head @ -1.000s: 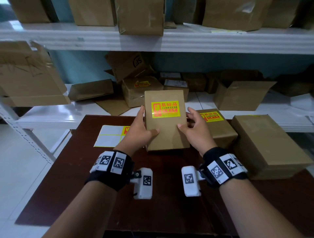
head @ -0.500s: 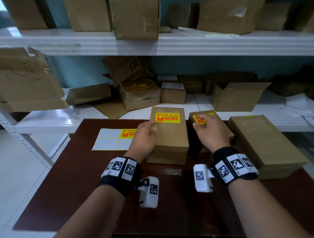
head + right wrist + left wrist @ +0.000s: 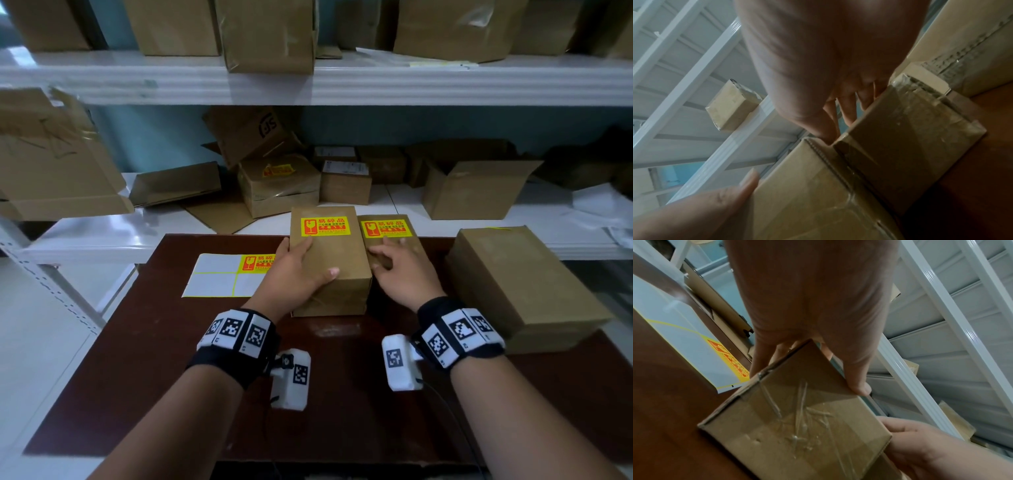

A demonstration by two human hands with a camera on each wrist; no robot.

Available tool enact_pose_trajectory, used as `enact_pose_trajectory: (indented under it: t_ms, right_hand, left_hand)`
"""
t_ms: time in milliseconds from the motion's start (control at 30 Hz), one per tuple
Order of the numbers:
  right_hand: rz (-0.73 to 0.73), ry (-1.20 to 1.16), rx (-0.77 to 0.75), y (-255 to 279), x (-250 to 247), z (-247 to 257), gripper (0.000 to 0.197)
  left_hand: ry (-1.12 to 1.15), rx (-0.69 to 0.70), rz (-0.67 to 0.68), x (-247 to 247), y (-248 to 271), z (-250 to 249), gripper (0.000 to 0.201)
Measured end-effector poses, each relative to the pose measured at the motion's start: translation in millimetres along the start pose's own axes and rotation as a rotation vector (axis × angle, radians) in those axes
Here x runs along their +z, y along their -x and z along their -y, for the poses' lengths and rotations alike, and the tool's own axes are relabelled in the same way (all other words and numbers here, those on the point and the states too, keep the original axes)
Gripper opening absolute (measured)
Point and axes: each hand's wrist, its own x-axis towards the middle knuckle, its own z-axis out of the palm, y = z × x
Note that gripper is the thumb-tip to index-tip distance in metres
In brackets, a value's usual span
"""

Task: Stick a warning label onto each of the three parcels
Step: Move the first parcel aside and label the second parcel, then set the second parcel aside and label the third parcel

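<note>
Left hand [image 3: 297, 274]: grips the middle parcel [image 3: 330, 263] by its left edge, thumb across the top face, fingers down the left side.
Right hand [image 3: 399, 270]: fingers spread and nearly straight, resting on the small parcel [image 3: 394, 240]; it grips nothing.
Middle parcel: flat on the table [image 3: 342, 394], labelled at its far end; taken here as landmark.
Small parcel: just right of the middle parcel, sides touching or nearly so; labelled at its far end.
Large parcel [image 3: 520, 284]: well right of the middle parcel; no label visible on its top face.
Label sheet [image 3: 227, 275]: left of the middle parcel, flat; one yellow label [image 3: 255, 263] remains at the corner nearest the parcel.
Handling, parcels: judged stiff cardboard, taped seams, light enough for one hand; tape may be slick, so hold by opposite edges.
Handling, label: judged thin, limp, self-adhesive; lift by one corner, keep off the fingers.
Progress: judged two of three parcels done.
</note>
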Motion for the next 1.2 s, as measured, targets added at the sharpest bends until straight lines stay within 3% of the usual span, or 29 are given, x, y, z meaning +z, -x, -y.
enact_pose_trajectory:
  t_ms: [133, 267, 333, 400, 500, 667, 833, 933, 1100, 1200]
  right_hand:
    - [0.026, -0.153, -0.042, 13, -24, -2, 0.039]
    - [-0.104, -0.213, -0.025, 25, -64, -13, 0.033]
    - [-0.163, -0.198, 0.041, 28, -85, -28, 0.031]
    - [-0.191, -0.176, 0.16, 28, -105, -49, 0.032]
    - [-0.179, -0.074, 0.344, 29, -130, -85, 0.043]
    - [-0.113, 0.194, 0.541, 40, -141, -138, 0.058]
    - [-0.059, -0.067, 0.597, 43, -136, -168, 0.048]
    - [-0.082, -0.205, 0.596, 42, -140, -174, 0.041]
    - [-0.146, -0.294, 0.541, 44, -165, -155, 0.031]
    - [-0.195, -0.328, 0.449, 47, -182, -122, 0.029]
  left_hand:
    - [-0.043, 0.011, -0.021, -6, 8, -9, 0.084]
    - [-0.009, 0.186, -0.251, -9, 23, -46, 0.053]
    - [0.075, 0.268, -0.3, -2, 33, -74, 0.039]
    - [0.159, 0.293, -0.251, 16, 38, -104, 0.03]
    - [0.341, 0.296, -0.074, 57, 35, -146, 0.026]
    - [0.325, 0.148, 0.259, 130, 26, -192, 0.034]
    - [0.397, -0.127, 0.443, 171, 20, -200, 0.049]
    - [0.475, -0.226, 0.473, 173, 23, -204, 0.042]
    - [0.563, -0.21, 0.459, 145, 29, -213, 0.047]
    - [0.586, -0.141, 0.369, 108, 35, -218, 0.05]
